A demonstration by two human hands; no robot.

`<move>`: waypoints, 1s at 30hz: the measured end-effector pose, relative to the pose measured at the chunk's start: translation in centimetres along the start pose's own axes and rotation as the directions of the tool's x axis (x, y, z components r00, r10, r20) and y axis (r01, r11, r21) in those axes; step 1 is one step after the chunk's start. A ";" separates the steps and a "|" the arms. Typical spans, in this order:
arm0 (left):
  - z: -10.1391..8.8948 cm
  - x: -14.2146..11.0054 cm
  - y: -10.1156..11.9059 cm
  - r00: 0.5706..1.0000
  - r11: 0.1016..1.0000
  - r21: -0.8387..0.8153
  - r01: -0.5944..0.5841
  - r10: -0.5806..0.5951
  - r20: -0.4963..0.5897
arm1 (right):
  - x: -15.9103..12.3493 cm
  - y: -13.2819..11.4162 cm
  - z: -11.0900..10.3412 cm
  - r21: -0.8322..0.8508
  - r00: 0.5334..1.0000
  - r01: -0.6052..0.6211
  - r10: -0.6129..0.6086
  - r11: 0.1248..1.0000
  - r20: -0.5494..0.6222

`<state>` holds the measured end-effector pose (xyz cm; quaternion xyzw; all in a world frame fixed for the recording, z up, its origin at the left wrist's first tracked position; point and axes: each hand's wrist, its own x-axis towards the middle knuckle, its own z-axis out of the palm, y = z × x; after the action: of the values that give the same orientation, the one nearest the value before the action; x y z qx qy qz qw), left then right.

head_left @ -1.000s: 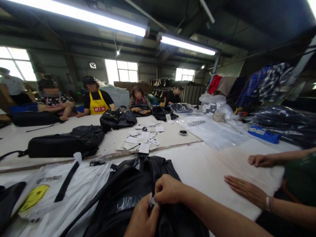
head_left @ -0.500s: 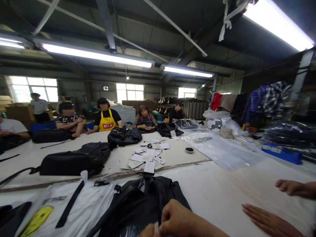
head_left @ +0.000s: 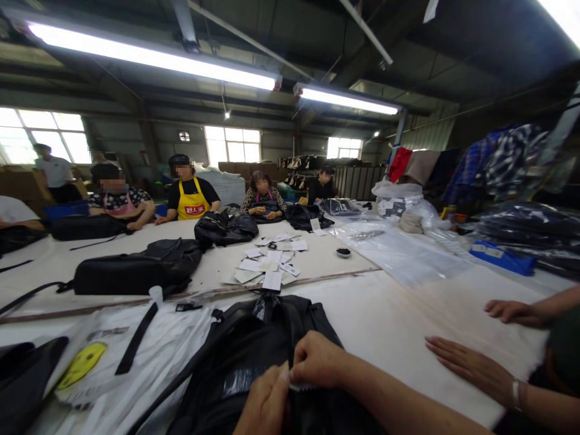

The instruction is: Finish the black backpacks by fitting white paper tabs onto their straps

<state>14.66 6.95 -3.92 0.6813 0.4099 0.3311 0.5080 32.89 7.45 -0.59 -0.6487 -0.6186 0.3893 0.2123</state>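
A black backpack (head_left: 235, 344) lies on the white table in front of me, with clear plastic film on part of it. My right hand (head_left: 317, 360) is closed in a pinch on the backpack's edge at its right side. Against it, thumb side up, my left hand (head_left: 265, 402) grips the same edge, fingers pressed together. The two hands meet there, and whatever small part lies between the fingertips is hidden. A light, toothed-looking strip shows just below my right hand.
A co-worker's hands (head_left: 475, 368) rest flat on the table to the right. Paper tags (head_left: 272, 260) and a small dish (head_left: 343, 253) lie beyond the backpack. At left are a white plastic bag (head_left: 149, 356) and another black bag (head_left: 136, 269). Several people sit across the table.
My view has tilted down, so more of the backpack and both forearms show. My hands stay together at the backpack's edge. The co-worker's hands remain flat on the table.
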 end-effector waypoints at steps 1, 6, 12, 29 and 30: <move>0.0 0.2 0.2 0.998 0.995 -0.073 0.063 -0.060 0.035 | 0.0 0.0 -0.1 0.001 1.000 0.000 0.000 1.000 0.011; 0.6 0.9 0.8 0.937 0.847 -0.402 0.348 -0.310 0.158 | 0.1 0.0 -0.7 -0.039 0.999 0.005 -0.003 0.999 0.040; 0.5 1.1 0.9 0.923 0.873 -0.301 0.384 -0.370 0.105 | 0.2 0.2 -1.1 -0.037 0.998 0.020 -0.018 0.999 0.068; 0.2 1.1 0.5 0.916 0.861 -0.315 0.399 -0.355 0.188 | -0.5 0.8 -1.4 0.040 0.984 0.138 -0.142 0.990 0.105; 0.2 1.0 0.5 0.916 0.858 -0.325 0.397 -0.350 0.195 | -0.5 0.7 -1.4 0.042 0.984 0.142 -0.145 0.989 0.101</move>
<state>15.35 7.70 -3.49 0.5044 0.4335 0.2503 0.7035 34.42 7.11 -0.17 -0.5774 -0.6671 0.4170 0.2185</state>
